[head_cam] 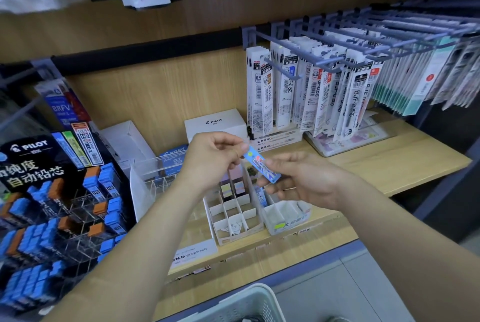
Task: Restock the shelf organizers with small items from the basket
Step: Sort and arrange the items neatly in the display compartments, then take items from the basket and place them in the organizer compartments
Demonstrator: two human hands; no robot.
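Bridging left hand [211, 158] and right hand [307, 182], slim blue case [262, 166] above organizer [217, 225].

On the shelf [389, 165] before you, the divided organizer [235, 237] sits between the clear organizer [140, 186] on its left and the small tray [285, 223] on its right. Your left hand [215, 158] and right hand [306, 181] hold the slim case [262, 165] above it; the basket [249, 293] lies nearest you.
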